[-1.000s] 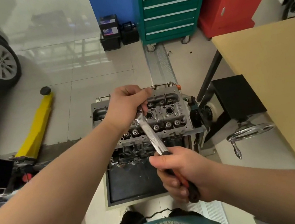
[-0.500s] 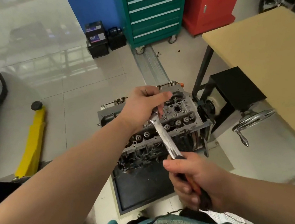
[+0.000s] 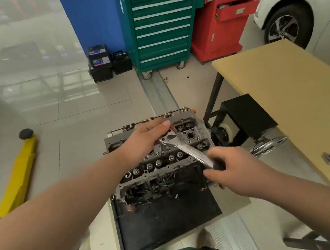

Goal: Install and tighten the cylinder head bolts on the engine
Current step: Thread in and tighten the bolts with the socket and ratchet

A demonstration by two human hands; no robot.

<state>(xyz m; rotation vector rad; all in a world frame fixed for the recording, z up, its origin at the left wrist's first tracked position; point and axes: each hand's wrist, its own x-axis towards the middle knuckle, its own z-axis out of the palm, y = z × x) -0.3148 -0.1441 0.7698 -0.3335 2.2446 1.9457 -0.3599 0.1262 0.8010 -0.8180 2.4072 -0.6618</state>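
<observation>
Ratchet [image 3: 186,149] on cylinder head [image 3: 191,140]: left hand [image 3: 151,136] pinching its head, right hand [image 3: 232,167] gripping the handle; socket slipping off would likely round the bolt.

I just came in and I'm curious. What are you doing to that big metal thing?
A person is tightening a bolt on the engine's cylinder head with a ratchet wrench. The left hand steadies the wrench's head over the bolt, while the right hand grips the handle. The engine sits on a stand above a black tray.
</observation>
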